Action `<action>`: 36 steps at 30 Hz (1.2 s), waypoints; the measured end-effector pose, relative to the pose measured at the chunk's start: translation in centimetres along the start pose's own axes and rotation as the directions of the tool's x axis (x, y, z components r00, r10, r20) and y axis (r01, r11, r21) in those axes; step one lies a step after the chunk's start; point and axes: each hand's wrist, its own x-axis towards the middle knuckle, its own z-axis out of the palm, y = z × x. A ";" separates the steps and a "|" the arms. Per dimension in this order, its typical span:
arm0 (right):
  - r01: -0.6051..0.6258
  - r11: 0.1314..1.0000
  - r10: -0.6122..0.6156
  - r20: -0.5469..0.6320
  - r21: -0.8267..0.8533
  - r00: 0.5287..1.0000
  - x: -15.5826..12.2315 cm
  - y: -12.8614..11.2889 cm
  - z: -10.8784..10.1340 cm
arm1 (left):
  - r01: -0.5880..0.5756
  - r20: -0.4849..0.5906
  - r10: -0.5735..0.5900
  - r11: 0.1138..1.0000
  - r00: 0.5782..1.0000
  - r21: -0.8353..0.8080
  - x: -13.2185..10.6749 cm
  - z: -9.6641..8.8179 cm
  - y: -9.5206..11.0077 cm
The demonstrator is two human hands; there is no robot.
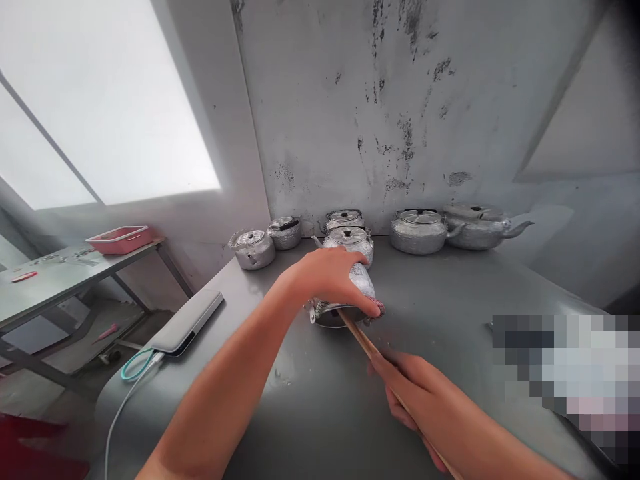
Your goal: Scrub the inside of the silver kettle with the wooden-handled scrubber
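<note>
My left hand (334,279) is closed over a small silver kettle (361,285) that lies tipped on its side on the grey metal table (450,313), its mouth facing me. My right hand (406,387) grips a thin wooden stick (356,333), whose far end reaches into the kettle's opening. The stick runs back under my right forearm.
Several more silver kettles (419,231) stand in a row along the stained wall at the back of the table. A power bank (188,323) with a white cable lies at the table's left edge. A second table with a pink tray (120,239) stands to the left.
</note>
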 end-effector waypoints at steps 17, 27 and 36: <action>0.346 0.872 -0.387 -0.054 -0.346 0.921 1.1 -0.1 -1.5 | 0.026 0.051 -0.017 0.983 0.999 -0.181 0.3 -1.0 -3.3; 0.092 0.843 -0.401 -0.503 -0.531 0.765 -0.3 2.4 -12.6 | 0.030 0.037 -0.022 0.975 0.999 -0.221 -0.2 -0.6 -3.6; -0.200 0.918 -0.140 -0.752 -0.343 0.644 1.2 9.0 -18.9 | 0.057 0.052 -0.047 0.976 0.998 -0.211 0.0 -0.7 -3.3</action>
